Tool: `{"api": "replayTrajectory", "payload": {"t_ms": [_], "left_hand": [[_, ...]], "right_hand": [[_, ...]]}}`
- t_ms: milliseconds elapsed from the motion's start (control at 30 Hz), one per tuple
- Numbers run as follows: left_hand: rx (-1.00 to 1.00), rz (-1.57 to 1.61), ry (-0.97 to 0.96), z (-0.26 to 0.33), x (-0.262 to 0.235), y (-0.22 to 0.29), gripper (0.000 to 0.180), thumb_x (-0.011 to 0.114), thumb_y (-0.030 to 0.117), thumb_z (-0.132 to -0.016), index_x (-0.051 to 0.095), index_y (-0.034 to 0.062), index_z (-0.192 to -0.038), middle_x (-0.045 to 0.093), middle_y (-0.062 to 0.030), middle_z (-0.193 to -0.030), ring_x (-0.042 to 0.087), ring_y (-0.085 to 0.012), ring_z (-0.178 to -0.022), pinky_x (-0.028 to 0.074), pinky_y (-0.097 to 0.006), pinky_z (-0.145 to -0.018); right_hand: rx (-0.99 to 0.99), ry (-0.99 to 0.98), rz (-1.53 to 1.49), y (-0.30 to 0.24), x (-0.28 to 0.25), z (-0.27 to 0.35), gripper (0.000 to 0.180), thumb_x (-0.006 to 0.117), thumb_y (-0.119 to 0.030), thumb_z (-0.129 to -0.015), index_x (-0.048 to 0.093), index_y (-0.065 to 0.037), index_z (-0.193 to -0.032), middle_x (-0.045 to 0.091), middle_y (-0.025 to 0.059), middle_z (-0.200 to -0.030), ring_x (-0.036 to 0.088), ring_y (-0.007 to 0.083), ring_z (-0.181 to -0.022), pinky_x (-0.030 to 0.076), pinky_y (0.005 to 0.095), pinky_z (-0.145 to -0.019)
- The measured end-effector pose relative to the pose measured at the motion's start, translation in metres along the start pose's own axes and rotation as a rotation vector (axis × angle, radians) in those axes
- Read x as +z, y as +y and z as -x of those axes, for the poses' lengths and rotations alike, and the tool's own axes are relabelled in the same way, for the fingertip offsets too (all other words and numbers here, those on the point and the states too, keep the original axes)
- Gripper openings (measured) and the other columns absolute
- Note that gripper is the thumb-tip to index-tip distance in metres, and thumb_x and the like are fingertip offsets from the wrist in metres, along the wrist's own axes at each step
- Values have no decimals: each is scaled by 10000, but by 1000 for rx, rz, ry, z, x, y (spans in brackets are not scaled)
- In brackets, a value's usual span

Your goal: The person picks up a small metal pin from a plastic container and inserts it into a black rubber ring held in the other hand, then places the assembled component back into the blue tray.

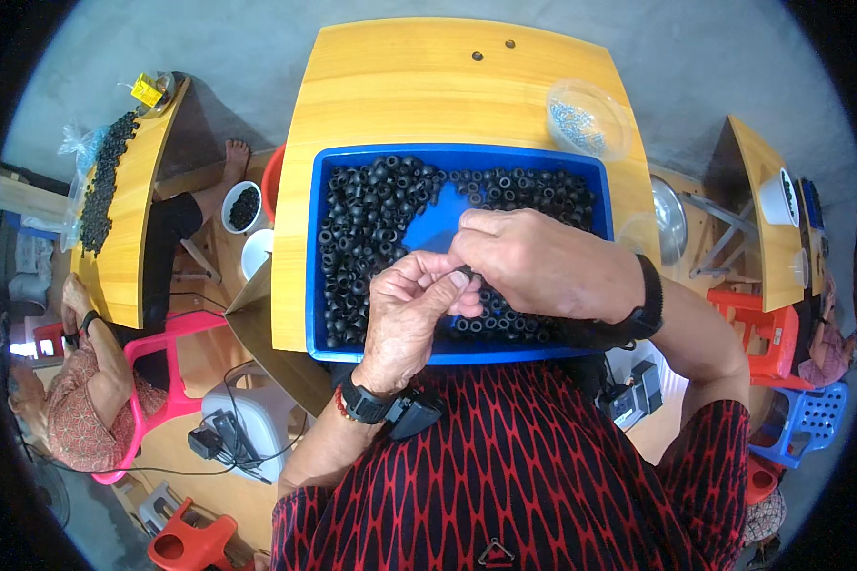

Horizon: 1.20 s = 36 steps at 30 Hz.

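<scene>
Fingers: left thumb and fingertips pinched nearly closed on what looks like a small black piece; right ones curled in to meet them, their hold hidden.
Piece: between the hands, above the blue tray of black pieces.
Table: yellow wood-grain, clear tub at far right.
Room: grey wall; pink chair left, red chair right.
Left hand: palm partly upturned.
Right hand: knuckles up, reaching across.

Left hand, right hand meet at black piece above blue tray.
</scene>
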<state>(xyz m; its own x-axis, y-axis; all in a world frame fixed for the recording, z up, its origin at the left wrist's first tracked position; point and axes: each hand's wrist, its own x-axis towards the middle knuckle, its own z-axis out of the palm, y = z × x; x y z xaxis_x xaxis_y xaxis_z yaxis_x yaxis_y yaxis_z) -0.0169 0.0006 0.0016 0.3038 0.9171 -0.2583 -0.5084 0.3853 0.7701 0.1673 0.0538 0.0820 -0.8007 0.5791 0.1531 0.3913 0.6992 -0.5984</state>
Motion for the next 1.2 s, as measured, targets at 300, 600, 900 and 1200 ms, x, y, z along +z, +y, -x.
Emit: {"api": "replayTrajectory", "payload": {"t_ms": [300, 600, 900, 1200], "left_hand": [[-12, 5, -6, 1, -1, 0, 84, 615, 76, -961, 629, -4, -984, 708, -127, -893, 708, -182, -758, 618, -338, -695], [-48, 98, 37, -1, -4, 1, 72, 576, 22, -932, 628, -8, -973, 677, -87, -852, 661, -132, -703, 593, -299, -647], [-12, 28, 65, 0, -3, -1, 66, 606, 63, -941, 621, 1, -958, 671, -53, -879, 646, -126, -744, 566, -291, -680], [22, -82, 59, 0, -1, -1, 116, 626, 117, -960, 645, 3, -959, 682, -45, -876, 649, -113, -762, 559, -280, -716]], "right_hand": [[1, -32, -39, -1, 0, -2, 148, 645, 28, -743, 533, 31, -838, 570, 170, -833, 620, 353, -788, 522, 410, -690], [166, 154, -235, 4, 10, 6, 305, 704, 7, -781, 624, 9, -1075, 627, 143, -901, 672, 287, -829, 553, 338, -698], [148, -26, 133, -1, 20, 7, 281, 715, -237, -830, 627, 27, -870, 628, 184, -861, 653, 345, -768, 548, 421, -686], [118, -42, 324, -4, 21, 8, 300, 696, -259, -841, 633, 26, -771, 625, 167, -797, 663, 311, -758, 561, 404, -653]]}}
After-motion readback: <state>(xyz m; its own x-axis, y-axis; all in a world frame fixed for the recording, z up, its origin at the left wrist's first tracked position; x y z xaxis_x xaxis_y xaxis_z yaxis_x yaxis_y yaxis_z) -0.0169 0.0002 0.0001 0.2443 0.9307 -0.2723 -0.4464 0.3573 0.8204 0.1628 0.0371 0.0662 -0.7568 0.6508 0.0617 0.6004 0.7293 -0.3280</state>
